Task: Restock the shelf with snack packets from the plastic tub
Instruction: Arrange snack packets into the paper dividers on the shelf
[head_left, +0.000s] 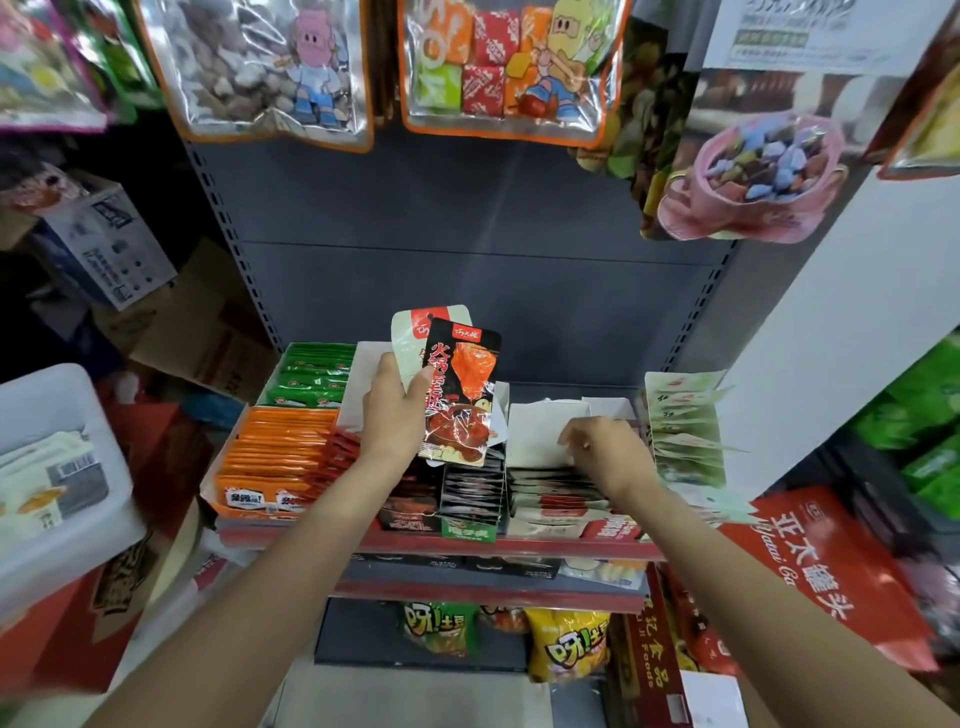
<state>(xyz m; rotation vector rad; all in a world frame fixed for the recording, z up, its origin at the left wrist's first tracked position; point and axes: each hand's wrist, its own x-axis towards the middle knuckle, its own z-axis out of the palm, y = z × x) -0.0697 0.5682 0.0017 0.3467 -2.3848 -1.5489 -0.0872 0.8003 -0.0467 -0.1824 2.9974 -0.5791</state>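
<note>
Left hand (397, 410) grips two flat foil snack packets, a glossy black-and-red one (460, 395) over a pale one (415, 338), held above the red-edged shelf (467, 543). Right hand (605, 449), at 3 o'clock from them, pinches into packed rows beside a white cardboard divider (535, 431). White plastic tub (57, 467) sits at 9 o'clock. Risk: slick packets could slide apart and drop.

Bright even light, edges warped, corners blurred

glossy foil packet (460, 395), matt grey metal shelf back (467, 218).
</note>
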